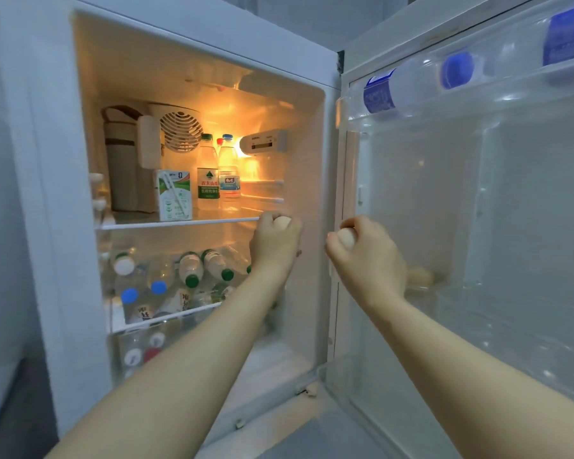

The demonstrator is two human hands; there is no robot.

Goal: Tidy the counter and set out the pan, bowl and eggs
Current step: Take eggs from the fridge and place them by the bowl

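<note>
From the head camera, our left hand curls its fingers round a pale egg at the right end of the fridge's upper glass shelf. Our right hand grips a second egg, held up before the open door.

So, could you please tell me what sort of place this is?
Likely a home kitchen, at an open fridge: shelves hold water bottles and a milk carton; left hand and right hand each grip an egg.
</note>
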